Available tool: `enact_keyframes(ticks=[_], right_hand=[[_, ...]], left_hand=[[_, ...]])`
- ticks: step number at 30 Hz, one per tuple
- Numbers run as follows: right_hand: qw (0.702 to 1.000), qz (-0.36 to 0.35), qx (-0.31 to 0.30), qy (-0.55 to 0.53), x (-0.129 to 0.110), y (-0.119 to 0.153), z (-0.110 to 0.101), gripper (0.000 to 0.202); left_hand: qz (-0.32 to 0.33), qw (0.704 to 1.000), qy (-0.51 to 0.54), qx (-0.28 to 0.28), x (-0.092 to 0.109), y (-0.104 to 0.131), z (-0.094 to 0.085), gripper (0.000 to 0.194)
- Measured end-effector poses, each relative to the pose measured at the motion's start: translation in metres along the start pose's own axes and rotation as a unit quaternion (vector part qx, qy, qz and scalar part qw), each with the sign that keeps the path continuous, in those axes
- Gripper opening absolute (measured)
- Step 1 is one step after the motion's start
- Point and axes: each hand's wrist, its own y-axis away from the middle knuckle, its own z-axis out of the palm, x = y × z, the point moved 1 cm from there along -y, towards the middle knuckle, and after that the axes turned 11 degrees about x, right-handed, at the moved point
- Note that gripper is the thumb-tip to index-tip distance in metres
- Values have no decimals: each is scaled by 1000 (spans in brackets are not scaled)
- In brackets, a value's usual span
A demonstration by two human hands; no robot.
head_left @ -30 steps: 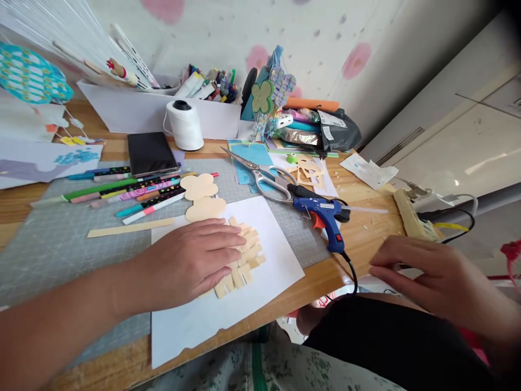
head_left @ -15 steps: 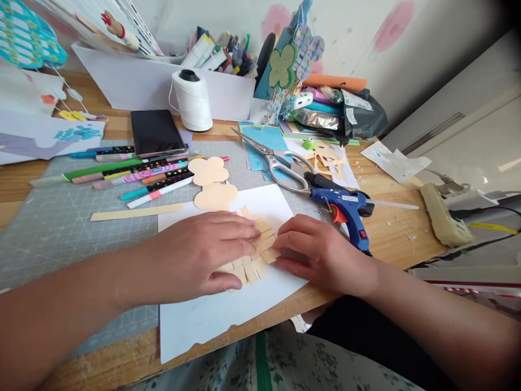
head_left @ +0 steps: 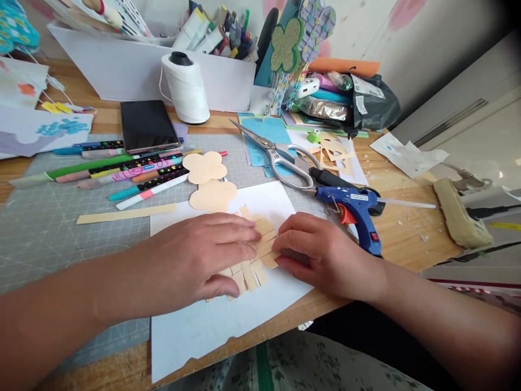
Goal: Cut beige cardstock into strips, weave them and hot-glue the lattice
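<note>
A woven piece of cream paper strips [head_left: 251,274] lies on a white sheet of paper [head_left: 195,342]. My left hand [head_left: 207,250] rests flat across it, fingers stretched out together, hiding much of the weave. At the weave's right edge, my right hand [head_left: 313,250] is closed in a pinch on the end of a cream paper strip [head_left: 270,259]; its fingertips are partly hidden. Just beyond my left hand are two cream flower-shaped paper cutouts [head_left: 204,167], one partly over the other. A loose cream strip [head_left: 126,214] lies to the left.
Scissors [head_left: 277,155] and a blue glue gun [head_left: 352,203] lie beyond my right hand. Several markers [head_left: 134,172], a phone [head_left: 148,127] and a white thread spool [head_left: 185,89] are at the back left. A power strip [head_left: 459,214] sits at the right.
The camera view has shifted a little. My right hand's pinched strip end now sits at a slightly different angle against the weave; my left hand stays flat on it.
</note>
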Motion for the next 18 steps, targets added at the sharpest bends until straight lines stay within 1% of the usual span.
enact_keyframes(ticks=[3, 4, 5, 7, 10, 11, 12, 13, 14, 16, 18], right_hand=[[1000, 24, 1, -14, -2, 10, -24, 10], [999, 46, 2, -3, -2, 16, -36, 9], [997, 75, -4, 9, -1, 24, -48, 13], [988, 148, -18, 46, 5, 44, -71, 18], [952, 297, -36, 70, 25, 75, -95, 28], [939, 334, -31, 77, 33, 83, -99, 34], [929, 359, -12, 88, 41, 88, -101, 38], [918, 380, 22, 111, 49, 91, -101, 41], [908, 397, 40, 128, 55, 91, -99, 42], [896, 414, 64, 149, 61, 87, -91, 43], [891, 418, 67, 165, 61, 78, -81, 42]], left_hand=[[3, 1000, 6, -6, 1, -1, -2, 31], [4, 1000, 8, -7, 1, -1, -2, 30], [4, 1000, 9, -5, 1, -1, -2, 30], [3, 1000, 9, 11, 2, -2, -3, 28], [17, 999, 8, 45, 3, -4, -5, 21], [24, 998, 6, 57, 4, -5, -6, 19], [30, 997, 3, 69, 5, -6, -7, 18], [34, 996, -1, 83, 5, -7, -8, 17], [36, 995, -6, 97, 5, -8, -9, 16], [39, 992, -16, 119, 5, -9, -9, 15], [41, 991, -23, 125, 4, -8, -9, 14]])
